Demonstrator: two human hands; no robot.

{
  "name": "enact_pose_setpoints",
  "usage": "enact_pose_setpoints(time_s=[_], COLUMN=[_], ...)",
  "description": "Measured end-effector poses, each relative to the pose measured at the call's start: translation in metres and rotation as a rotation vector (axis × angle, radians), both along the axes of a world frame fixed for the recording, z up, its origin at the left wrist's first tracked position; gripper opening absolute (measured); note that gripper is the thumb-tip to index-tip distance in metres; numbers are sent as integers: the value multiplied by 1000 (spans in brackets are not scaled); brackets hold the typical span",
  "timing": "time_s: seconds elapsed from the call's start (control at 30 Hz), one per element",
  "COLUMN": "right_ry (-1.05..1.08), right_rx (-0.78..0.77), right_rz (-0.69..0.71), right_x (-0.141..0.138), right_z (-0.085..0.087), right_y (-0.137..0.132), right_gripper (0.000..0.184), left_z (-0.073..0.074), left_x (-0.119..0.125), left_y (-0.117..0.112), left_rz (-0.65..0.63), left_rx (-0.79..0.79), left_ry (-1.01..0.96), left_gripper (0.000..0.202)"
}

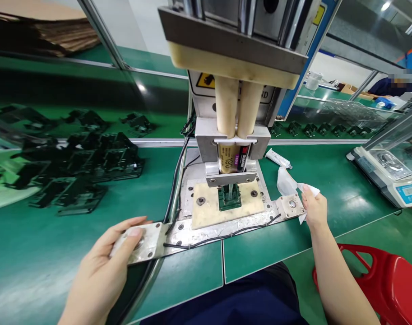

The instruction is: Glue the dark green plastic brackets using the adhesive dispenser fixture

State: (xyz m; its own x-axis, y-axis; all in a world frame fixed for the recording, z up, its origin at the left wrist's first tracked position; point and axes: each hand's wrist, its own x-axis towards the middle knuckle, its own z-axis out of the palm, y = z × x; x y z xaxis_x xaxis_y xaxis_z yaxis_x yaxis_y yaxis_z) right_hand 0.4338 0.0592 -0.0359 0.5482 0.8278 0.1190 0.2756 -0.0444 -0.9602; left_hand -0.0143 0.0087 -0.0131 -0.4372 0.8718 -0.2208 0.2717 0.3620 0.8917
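Observation:
My left hand (pixel 116 248) is wrapped round the left button box (pixel 150 246), its thumb lying over the top. At the right button box (pixel 289 208), my right hand (pixel 314 208) pinches a crumpled white tissue (pixel 287 183) against the box's outer end. Between the hands stands a metal press (pixel 233 153). A gold-and-black glue cartridge (pixel 230 159) is clamped upright in it, below two cream plungers (pixel 226 106). Under the cartridge's nozzle, a small green part (pixel 230 202) sits on a cream fixture plate (pixel 206 210).
Several dark moulded parts (pixel 100 158) are piled on the left of the green table (pixel 178 275). A white tube (pixel 278 159) lies behind the tissue. Farther right are a weighing scale (pixel 388 169) and a red stool (pixel 388 284). A person (pixel 391 85) is in the background.

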Motion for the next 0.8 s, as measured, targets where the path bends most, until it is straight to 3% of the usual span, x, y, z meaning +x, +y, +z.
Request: enact_pose_setpoints(time_s=[0.17, 0.27, 0.6, 0.8], right_ry=[108, 133, 211, 209], right_rx=[-5, -19, -55, -61], right_rz=[-7, -3, 27, 30], right_x=[-3, 0, 4, 5], right_z=[-11, -14, -18, -19], right_y=[5, -1, -3, -3], right_gripper=[70, 63, 58, 60], left_z=[20, 25, 3, 2], left_x=[13, 18, 4, 3], left_y=[-2, -3, -2, -1], left_rz=[22, 37, 18, 19], left_rx=[-13, 6, 42, 70], left_ry=[27, 5, -55, -37], left_gripper=[55, 58, 62, 53])
